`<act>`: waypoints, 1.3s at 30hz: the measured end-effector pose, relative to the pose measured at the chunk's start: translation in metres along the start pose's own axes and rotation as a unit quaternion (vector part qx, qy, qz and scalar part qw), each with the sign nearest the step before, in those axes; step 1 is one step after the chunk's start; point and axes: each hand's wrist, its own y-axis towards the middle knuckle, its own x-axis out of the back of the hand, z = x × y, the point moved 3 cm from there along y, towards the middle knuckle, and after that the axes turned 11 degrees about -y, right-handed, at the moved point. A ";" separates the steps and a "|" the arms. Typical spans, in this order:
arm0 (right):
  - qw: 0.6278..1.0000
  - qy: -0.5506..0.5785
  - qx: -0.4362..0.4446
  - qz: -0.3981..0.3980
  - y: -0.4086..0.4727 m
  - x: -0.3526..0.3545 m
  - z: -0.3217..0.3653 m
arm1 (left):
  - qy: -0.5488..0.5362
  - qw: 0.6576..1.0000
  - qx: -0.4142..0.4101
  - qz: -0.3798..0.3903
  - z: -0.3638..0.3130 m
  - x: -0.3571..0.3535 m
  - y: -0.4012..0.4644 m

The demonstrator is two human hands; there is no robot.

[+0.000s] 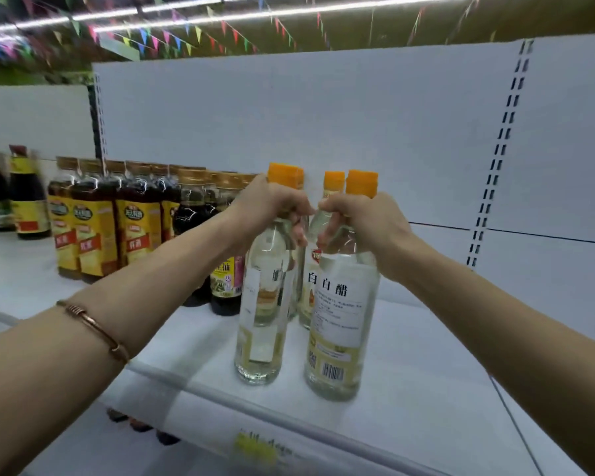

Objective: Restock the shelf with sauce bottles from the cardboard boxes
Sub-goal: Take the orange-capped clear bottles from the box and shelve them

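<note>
Two hands reach onto the white shelf (426, 355), each closed around the neck of a clear bottle just under its orange cap. The left hand (268, 204) grips the left bottle (260, 331), fingers curled round the neck; this bottle stands near the shelf's front edge, its label turned partly away. The right hand (368, 223) grips the right bottle (337, 338) the same way, and that bottle's white label with black characters and a barcode faces the camera. The two held bottles stand side by side, close but apart, both upright with their bases at the shelf surface; whether they fully rest on it cannot be told.

Behind the hands stand more clear bottles with orange caps: one cap (334, 182) shows between the hands, and the edge of another peeks from behind the left bottle's cap, so four clear bottles in all can be made out.

Left of the left hand is a tight group of dark bottles (97, 228) with yellow labels and gold caps; about four stand in the front row, with more behind, blurred past counting. Nearer the left wrist are darker bottles (225, 283), at least two. Farthest left stand two dark bottles (26, 194), blurred.

A copper bracelet (93, 326) circles the left forearm. To the right of the right hand the shelf is bare. A yellow price tag (255, 448) sits on the shelf's front rail, below the hands.
</note>
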 end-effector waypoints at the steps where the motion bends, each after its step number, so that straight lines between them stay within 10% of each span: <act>1: 1.000 -0.004 -0.004 -0.009 0.002 -0.004 -0.002 | -0.001 1.000 -0.003 0.000 0.004 0.005 0.003; 14: 0.981 -0.093 0.043 -0.164 0.010 -0.021 -0.014 | 0.011 0.993 -0.099 -0.062 0.045 0.025 0.002; 23: 0.997 -0.044 0.041 0.042 -0.002 -0.013 -0.019 | -0.033 0.997 -0.065 0.014 0.044 0.051 0.006; 32: 0.960 -0.218 0.072 -0.163 0.005 -0.035 -0.034 | -0.077 0.997 -0.004 -0.022 0.070 0.054 -0.002; 39: 0.975 -0.217 0.050 -0.020 0.005 -0.023 -0.028 | 0.059 0.997 -0.038 -0.037 0.111 0.049 -0.036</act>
